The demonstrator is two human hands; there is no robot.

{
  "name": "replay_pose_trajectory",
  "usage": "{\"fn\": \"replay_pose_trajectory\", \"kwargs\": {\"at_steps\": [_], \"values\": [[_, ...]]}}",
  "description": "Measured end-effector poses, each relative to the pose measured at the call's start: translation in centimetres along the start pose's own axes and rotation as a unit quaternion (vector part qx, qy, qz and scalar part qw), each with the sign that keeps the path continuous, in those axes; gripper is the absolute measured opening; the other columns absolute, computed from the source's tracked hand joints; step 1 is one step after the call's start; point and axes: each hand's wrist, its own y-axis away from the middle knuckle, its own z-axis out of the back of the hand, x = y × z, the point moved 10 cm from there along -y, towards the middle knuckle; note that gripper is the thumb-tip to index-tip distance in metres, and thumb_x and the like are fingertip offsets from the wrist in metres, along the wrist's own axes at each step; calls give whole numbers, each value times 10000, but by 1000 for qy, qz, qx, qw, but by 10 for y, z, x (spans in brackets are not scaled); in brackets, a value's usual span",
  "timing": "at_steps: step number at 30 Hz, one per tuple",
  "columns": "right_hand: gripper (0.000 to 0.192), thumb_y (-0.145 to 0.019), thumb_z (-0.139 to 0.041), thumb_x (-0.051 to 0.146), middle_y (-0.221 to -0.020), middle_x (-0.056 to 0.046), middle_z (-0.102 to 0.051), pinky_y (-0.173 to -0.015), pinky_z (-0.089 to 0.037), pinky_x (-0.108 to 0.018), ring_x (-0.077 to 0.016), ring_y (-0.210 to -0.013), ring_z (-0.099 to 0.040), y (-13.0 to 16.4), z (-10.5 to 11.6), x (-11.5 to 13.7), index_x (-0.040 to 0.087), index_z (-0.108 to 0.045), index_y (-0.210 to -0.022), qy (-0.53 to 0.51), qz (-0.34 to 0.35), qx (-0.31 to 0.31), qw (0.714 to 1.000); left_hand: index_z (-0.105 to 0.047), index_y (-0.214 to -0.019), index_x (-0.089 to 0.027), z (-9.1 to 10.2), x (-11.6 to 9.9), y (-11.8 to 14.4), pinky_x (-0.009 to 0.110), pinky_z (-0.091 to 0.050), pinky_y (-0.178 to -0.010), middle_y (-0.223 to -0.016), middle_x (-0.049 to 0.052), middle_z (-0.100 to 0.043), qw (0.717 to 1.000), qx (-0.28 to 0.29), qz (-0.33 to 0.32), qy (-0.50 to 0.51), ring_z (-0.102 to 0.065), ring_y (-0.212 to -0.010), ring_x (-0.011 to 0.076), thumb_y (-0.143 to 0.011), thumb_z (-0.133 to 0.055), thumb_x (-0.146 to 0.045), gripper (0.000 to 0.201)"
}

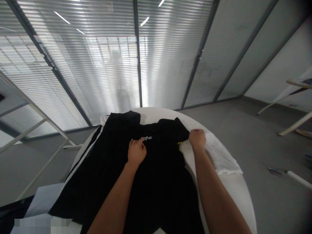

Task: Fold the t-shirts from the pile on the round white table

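Note:
A black T-shirt with a small white print on its chest lies spread over a round white table. My left hand is on the chest just below the print, its fingers curled against the cloth and their tips hidden. At the end of the right sleeve is my right hand, closed in a fist round the sleeve's edge. Near that sleeve's underside shows a small yellow bit, too small to name. More dark cloth with a white stripe lies along the left side.
The white table curves round on the right, where a clear plastic bag lies by my right forearm. Pale packages sit at lower left. A white metal frame stands left; glass partitions with blinds rise behind.

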Motion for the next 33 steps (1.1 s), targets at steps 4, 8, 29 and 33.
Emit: {"fn": "replay_pose_trajectory", "kwargs": {"at_steps": [4,8,29,33], "values": [[263,-952,-473,315,-1038,-112,-671,-829,-492,-346,-221,-964,-624,1,-5,2,174,-665,-1064,25,-29,-13,999,-699,-1093,-176,3,5,2,508,-293,-1103,-1016,119,-697,996,-8,26,-80,-585,-1067,277,-803,-502,-134,353],[229,-896,-490,285,-846,-32,-707,-764,-472,-294,-182,-806,-644,30,-85,37,210,-697,-959,-22,59,238,969,-728,-1038,-201,12,13,4,583,-218,-1115,-1100,131,-676,990,-16,66,-121,-528,-1141,320,-828,-489,-201,318],[251,-896,-486,243,-1037,-62,-712,-824,-447,-243,-169,-948,-649,43,-120,19,185,-683,-1041,103,56,310,943,-701,-1050,-199,115,103,4,513,-410,-894,-1086,150,-630,937,-170,276,-133,-529,-1080,346,-836,-487,-232,305],[297,-897,-509,335,-937,-93,-724,-766,-482,-300,-197,-804,-687,42,-106,-1,182,-654,-1106,173,-9,309,935,-701,-1013,-228,42,29,-16,394,-410,-875,-996,85,-649,993,6,57,-102,-549,-987,251,-870,-460,-244,280]]}}
